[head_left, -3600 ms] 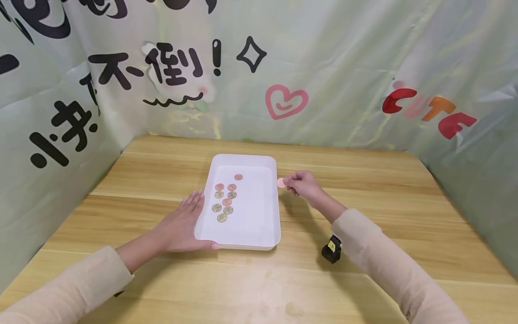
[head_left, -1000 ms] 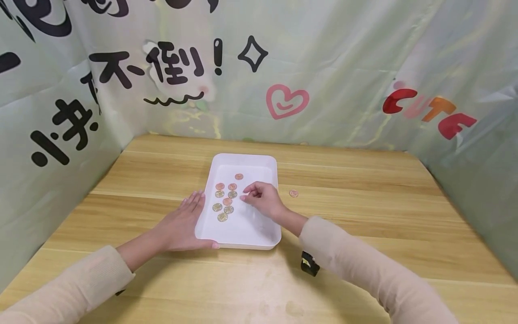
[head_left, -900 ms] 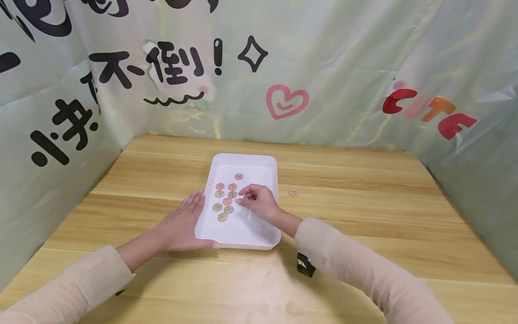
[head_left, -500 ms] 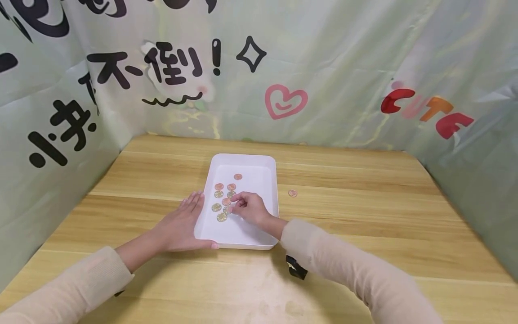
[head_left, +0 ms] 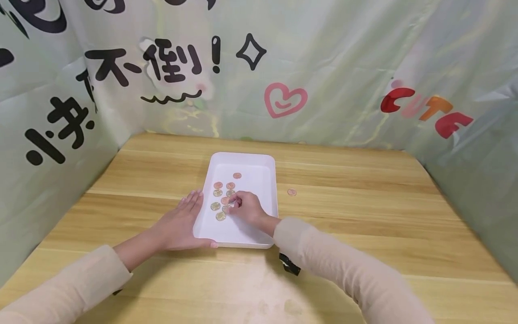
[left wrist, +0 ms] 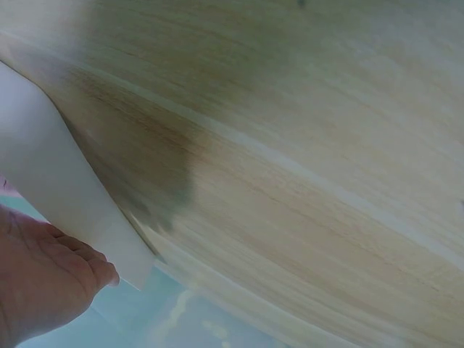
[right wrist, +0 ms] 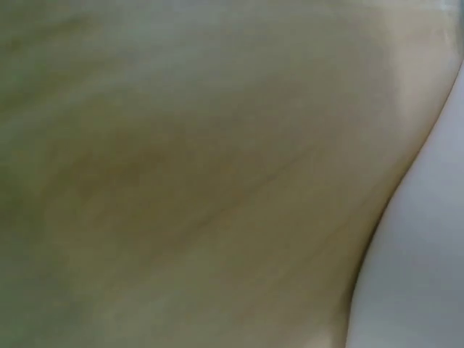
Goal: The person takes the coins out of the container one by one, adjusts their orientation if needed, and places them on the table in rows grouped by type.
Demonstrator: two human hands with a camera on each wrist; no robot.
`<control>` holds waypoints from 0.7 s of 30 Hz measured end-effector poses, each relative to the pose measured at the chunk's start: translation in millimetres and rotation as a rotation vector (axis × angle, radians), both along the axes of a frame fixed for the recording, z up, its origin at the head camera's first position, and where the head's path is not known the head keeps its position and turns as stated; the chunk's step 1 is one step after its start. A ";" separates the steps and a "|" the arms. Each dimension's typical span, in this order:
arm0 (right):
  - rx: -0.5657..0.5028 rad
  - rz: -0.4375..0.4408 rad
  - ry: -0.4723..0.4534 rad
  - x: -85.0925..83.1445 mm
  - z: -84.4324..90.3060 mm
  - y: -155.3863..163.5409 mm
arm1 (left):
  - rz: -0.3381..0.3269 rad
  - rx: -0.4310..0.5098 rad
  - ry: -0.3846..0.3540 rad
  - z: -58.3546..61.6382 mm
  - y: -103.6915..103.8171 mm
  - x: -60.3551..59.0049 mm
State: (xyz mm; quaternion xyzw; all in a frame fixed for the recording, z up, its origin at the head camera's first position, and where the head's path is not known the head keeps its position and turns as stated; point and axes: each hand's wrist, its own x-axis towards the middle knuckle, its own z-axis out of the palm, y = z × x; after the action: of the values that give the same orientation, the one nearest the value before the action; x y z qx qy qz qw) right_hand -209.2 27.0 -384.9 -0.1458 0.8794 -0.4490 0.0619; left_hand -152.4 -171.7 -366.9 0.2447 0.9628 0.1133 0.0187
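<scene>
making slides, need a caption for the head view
Left hand resting against a white tray, right hand over the coins inside; one coin lies on the table.

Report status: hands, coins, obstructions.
Left hand against tray. Right hand at coins inside, grip unclear. Lone coin on table outside. Right hand partly hides coins.

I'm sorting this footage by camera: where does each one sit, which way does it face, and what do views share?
Head: on the person's head, facing forward and down at a white tray of coins; left hand, right hand and sleeves show.
Left wrist: faces the wooden table and the tray's outer side; the left hand shows lower left.
Right wrist: faces blurred tabletop; a pale curved surface, probably the tray, at right; no hand shows.
Shared: head and left wrist both show left hand, tray and table.
</scene>
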 end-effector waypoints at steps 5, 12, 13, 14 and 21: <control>0.094 0.003 0.065 -0.2 -1.2 -2.9 | 0.002 0.002 -0.008 1.7 0.5 0.1; 0.228 0.052 0.076 -1.2 3.7 -6.0 | -0.003 0.000 0.004 1.3 -0.6 0.2; 0.254 0.064 0.076 -1.3 5.1 -6.0 | -0.001 0.000 0.000 1.6 -0.4 0.5; 0.275 0.075 0.072 -1.4 6.6 -5.9 | -0.002 0.000 -0.002 1.7 -0.3 0.7; 0.324 0.115 0.017 -2.4 15.8 -4.5 | 0.004 -0.002 -0.017 2.0 0.8 0.6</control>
State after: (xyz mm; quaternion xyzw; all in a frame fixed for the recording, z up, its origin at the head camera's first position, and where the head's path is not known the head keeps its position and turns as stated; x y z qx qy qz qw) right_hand -211.6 22.6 -369.1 -0.1879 0.9310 -0.2957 0.1029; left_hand -151.8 -170.9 -364.9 0.2419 0.9632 0.1145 0.0268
